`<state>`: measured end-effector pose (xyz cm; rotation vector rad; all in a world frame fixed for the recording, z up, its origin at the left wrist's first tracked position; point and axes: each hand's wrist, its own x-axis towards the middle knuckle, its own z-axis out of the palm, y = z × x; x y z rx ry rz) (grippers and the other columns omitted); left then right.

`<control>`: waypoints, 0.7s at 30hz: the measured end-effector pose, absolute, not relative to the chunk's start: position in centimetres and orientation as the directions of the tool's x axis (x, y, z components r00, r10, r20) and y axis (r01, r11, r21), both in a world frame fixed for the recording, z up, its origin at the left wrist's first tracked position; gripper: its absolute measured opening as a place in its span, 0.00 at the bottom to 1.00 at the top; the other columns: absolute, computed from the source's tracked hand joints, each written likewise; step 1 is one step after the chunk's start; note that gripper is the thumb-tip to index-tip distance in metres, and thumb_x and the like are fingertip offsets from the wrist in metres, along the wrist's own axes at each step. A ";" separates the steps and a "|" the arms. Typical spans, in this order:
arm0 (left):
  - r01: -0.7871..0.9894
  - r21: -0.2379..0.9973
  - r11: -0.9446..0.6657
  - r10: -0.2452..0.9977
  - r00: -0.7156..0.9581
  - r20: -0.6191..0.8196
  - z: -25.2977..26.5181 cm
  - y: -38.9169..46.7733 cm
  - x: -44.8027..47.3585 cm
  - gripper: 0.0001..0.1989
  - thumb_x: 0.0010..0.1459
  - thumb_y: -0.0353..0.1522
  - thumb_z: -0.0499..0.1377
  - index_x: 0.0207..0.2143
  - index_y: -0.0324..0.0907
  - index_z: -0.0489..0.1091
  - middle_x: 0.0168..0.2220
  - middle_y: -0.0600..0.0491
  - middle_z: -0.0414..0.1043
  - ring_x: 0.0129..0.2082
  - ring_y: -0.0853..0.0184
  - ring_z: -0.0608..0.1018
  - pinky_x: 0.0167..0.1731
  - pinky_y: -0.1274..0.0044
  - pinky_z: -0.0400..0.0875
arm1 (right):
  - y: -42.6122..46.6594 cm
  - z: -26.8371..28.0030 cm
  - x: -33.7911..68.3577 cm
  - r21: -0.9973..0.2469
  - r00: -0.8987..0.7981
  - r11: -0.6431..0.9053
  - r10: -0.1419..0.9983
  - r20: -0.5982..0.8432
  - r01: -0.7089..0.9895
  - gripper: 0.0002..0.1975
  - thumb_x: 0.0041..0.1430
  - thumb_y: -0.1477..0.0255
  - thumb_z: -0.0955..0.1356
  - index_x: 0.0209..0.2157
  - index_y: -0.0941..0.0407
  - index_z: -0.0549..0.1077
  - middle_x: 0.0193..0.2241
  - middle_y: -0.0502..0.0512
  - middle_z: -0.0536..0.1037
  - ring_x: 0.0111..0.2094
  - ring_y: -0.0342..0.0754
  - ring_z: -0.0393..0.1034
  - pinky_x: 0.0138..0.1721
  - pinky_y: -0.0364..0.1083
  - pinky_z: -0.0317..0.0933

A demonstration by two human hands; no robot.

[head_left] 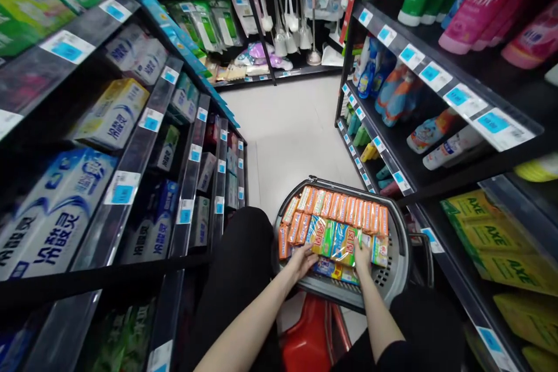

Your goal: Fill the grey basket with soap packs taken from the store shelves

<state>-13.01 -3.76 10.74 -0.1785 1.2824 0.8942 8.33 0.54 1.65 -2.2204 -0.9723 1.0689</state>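
A grey shopping basket (399, 256) sits in front of me between my knees. Rows of orange-wrapped soap bars (344, 209) fill its far side. On the near side, my left hand (302, 261) grips the left end of a blue, green and orange soap pack (335, 241). The pack's right end is held by my right hand (362, 258), thumb on top. Below the pack lies a blue OMO pack (325, 267), partly covered. A small, light-coloured packet (379, 251) rests to the right of my right hand. The undersides of my fingers are hidden.
Toothpaste boxes (56, 221) line the shelves close on my left. Bottles (475, 6) and yellow AXE packs (492, 238) stand on the right shelves. Hanging brushes (292, 17) face me across the tiled floor (288, 122). Something red (309, 337) stands beneath the basket.
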 end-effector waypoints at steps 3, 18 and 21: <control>-0.719 0.356 0.597 0.510 -0.003 -0.860 10.5 -4.6 -12.8 0.04 0.61 0.23 0.53 0.36 0.34 0.67 0.40 0.42 0.73 0.38 0.65 0.77 0.39 0.77 0.75 | 0.0 0.9 7.9 -0.653 0.480 -0.608 0.782 -0.397 0.452 0.36 0.52 0.44 0.59 0.35 0.61 0.79 0.35 0.70 0.78 0.45 0.63 0.70 0.47 0.54 0.60; -0.648 0.170 0.742 0.403 0.230 -0.886 10.4 -4.8 -11.5 0.04 0.63 0.27 0.54 0.33 0.34 0.65 0.35 0.38 0.73 0.35 0.58 0.79 0.35 0.73 0.77 | 0.7 3.5 5.8 -0.673 0.613 -0.632 0.720 -0.325 0.384 0.33 0.59 0.51 0.57 0.43 0.64 0.77 0.39 0.69 0.79 0.40 0.58 0.72 0.42 0.50 0.61; -0.698 0.141 0.702 0.426 0.254 -0.868 10.5 -5.0 -11.2 0.05 0.63 0.27 0.53 0.35 0.31 0.65 0.36 0.36 0.73 0.38 0.57 0.79 0.39 0.71 0.77 | 1.1 5.2 5.3 -0.662 0.570 -0.655 0.719 -0.398 0.364 0.30 0.60 0.53 0.57 0.43 0.64 0.76 0.41 0.71 0.78 0.43 0.59 0.72 0.43 0.51 0.61</control>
